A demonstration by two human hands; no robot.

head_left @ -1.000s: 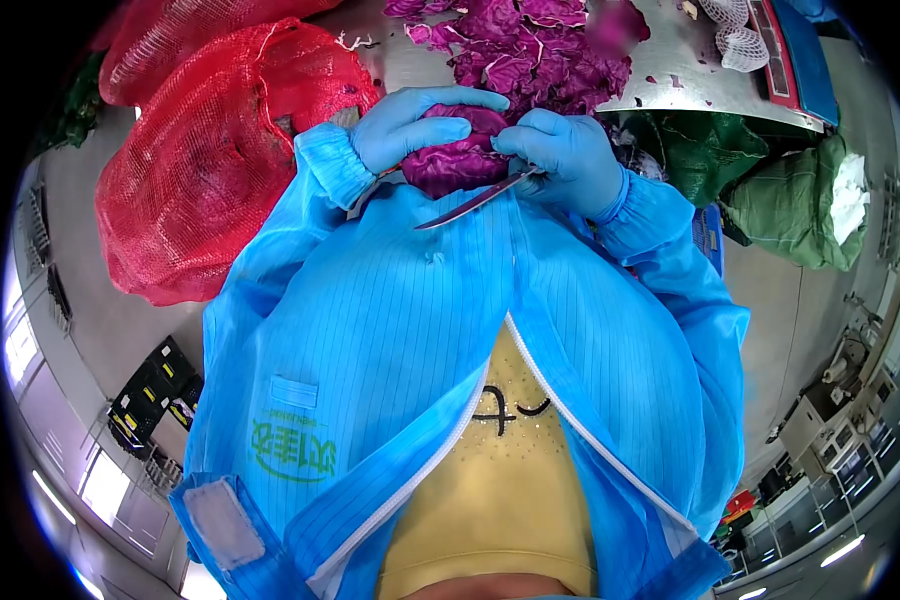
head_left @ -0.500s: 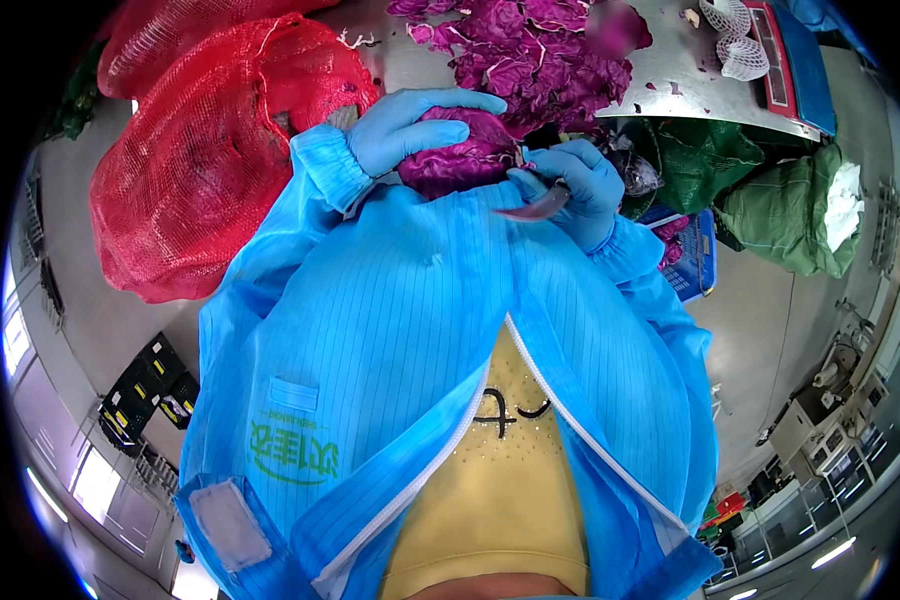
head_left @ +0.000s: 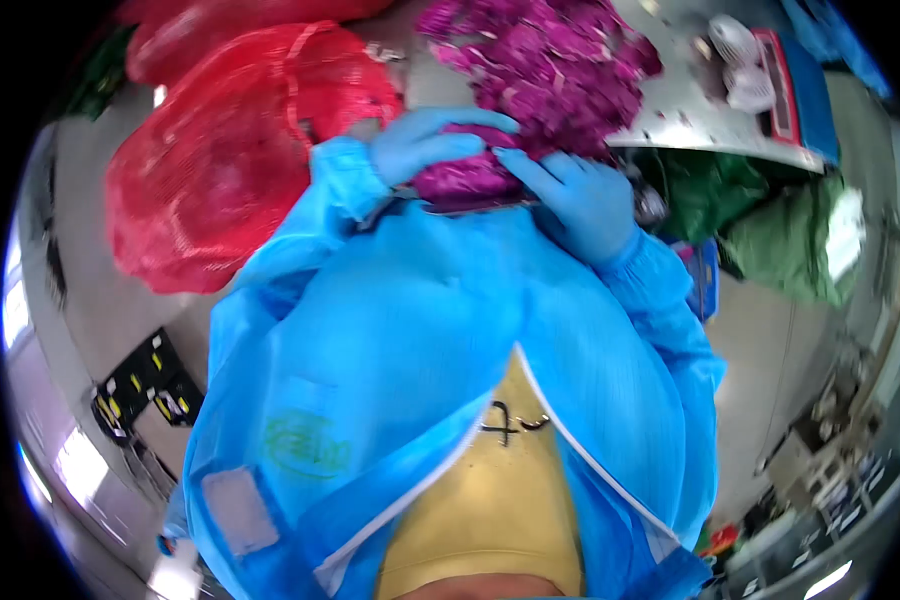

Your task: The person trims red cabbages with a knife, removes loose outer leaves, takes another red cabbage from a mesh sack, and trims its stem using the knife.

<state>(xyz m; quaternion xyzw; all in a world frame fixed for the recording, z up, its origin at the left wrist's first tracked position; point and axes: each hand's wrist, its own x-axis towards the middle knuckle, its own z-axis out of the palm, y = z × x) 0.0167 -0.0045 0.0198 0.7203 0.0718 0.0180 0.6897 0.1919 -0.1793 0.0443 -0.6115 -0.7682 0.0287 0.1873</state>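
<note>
Cabbage (head_left: 465,175) is my landmark, purple and held close against the jacket (head_left: 400,290), probably so the body backs it up. Just on its near side I make out a thin knife blade (head_left: 480,209), lying crosswise; its handle is hidden, likely under the right hand (head_left: 585,200). To the cabbage's left, the left hand (head_left: 415,145) has its grip clamped over the top and side, fingers a little apart, which I judge steadies the round head. From its right, the right hand's fingertips reach its upper edge; blur keeps me from telling whether that grip pinches leaf or knife. Beyond the cabbage, loose purple leaves (head_left: 560,75) are heaped on the table (head_left: 685,135), within easy reach. A red mesh sack (head_left: 210,180) lies to its left, a green sack (head_left: 795,240) well to its right.
</note>
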